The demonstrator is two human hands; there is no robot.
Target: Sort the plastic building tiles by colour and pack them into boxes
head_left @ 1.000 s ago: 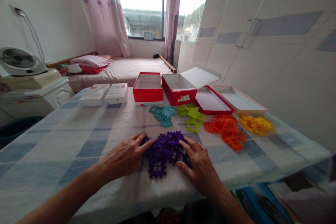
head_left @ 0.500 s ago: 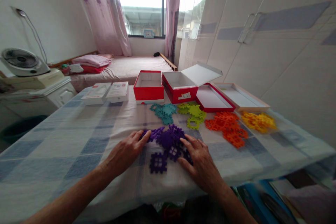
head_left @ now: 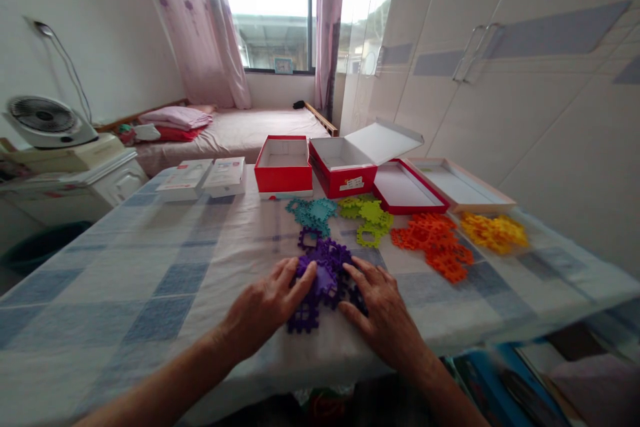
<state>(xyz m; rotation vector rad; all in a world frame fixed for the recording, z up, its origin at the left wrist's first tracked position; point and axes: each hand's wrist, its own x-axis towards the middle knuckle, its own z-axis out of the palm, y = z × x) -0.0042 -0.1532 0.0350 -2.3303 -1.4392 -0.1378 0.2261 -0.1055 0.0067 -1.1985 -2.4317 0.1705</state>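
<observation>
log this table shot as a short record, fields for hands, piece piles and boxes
left hand: fingers on the left side of the purple pieces
right hand: fingers at the right side of the same pile
piles beyond the purple, left to right: teal pieces, lime pieces, orange pieces, yellow pieces
back row, left to right: two white boxes, red box, red box with raised flap, shallow red tray, shallow pale-orange tray
surface: blue-and-white checked tablecloth

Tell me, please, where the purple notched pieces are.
In the head view, the purple notched pieces lie below centre, between the left hand and right hand.
</observation>
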